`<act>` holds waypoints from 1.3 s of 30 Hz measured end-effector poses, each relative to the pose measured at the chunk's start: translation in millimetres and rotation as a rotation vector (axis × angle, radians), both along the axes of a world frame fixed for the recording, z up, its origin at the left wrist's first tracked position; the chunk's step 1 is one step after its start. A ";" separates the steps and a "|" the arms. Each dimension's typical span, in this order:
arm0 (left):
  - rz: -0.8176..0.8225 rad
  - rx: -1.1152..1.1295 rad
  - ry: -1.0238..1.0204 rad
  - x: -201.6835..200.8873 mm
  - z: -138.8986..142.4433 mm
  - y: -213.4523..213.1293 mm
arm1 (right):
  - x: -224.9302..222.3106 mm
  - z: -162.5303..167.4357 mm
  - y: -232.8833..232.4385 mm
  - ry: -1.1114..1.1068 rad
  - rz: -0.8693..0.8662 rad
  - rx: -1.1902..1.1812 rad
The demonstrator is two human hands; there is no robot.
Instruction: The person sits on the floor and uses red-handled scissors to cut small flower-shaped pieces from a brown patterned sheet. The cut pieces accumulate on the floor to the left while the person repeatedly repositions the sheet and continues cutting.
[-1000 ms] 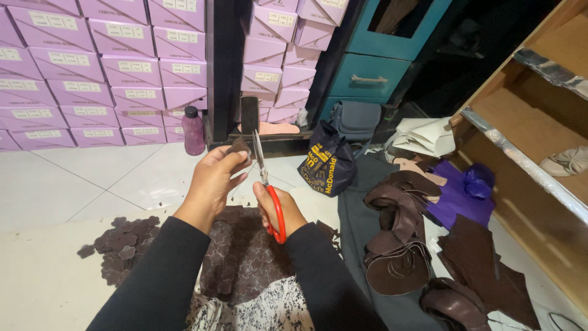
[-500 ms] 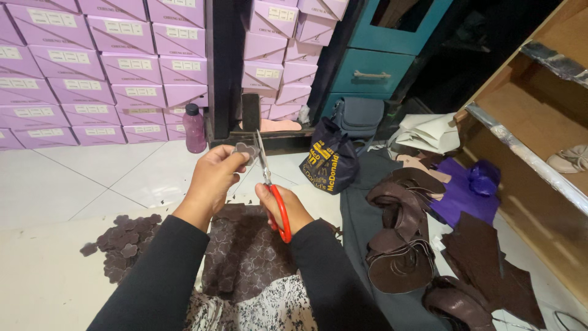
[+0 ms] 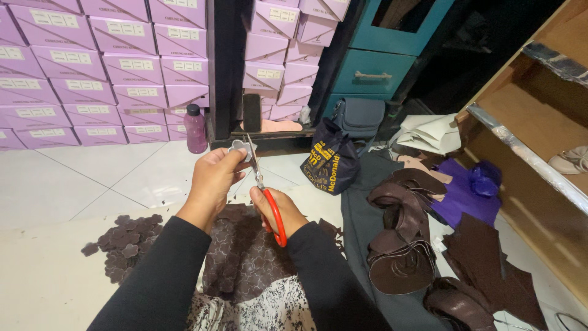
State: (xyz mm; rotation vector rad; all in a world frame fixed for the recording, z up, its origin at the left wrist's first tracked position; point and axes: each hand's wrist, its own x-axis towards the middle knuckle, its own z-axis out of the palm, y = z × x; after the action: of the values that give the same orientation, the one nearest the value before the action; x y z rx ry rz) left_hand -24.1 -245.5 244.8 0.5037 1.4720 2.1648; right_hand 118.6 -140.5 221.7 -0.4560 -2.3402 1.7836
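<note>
Bright, even indoor light, sharp throughout; dim upper right corner, wide-angle bowing at edges.

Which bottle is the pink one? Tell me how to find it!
Look at the wall of stacked lilac boxes on the left. At its right end, beside the black post, the pink bottle stands upright on the white floor tiles, the only bottle there, with a dark cap.

Stacked boxes [image 3: 92, 67] filled the upper left of the frame, a bottle [image 3: 195, 129] standing on the floor [image 3: 73, 178] before them. A bag [image 3: 331, 160] sat at centre, a drawer cabinet [image 3: 373, 67] behind it. Cut pieces [image 3: 122, 245] lay at lower left, curled strips [image 3: 401, 245] at lower right, and a wooden shelf [image 3: 527, 122] ran down the right edge.
</note>
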 end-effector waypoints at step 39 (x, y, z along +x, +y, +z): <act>0.037 0.058 0.010 6.9 6.3 -0.6 | 2.2 6.2 -3.9 0.031 -0.029 -0.006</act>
State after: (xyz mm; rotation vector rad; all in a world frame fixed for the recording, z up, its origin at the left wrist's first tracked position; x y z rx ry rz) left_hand -17.1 -246.1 251.1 0.5121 1.4387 2.2423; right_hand 120.8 -144.3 227.9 -0.4572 -2.2966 1.7726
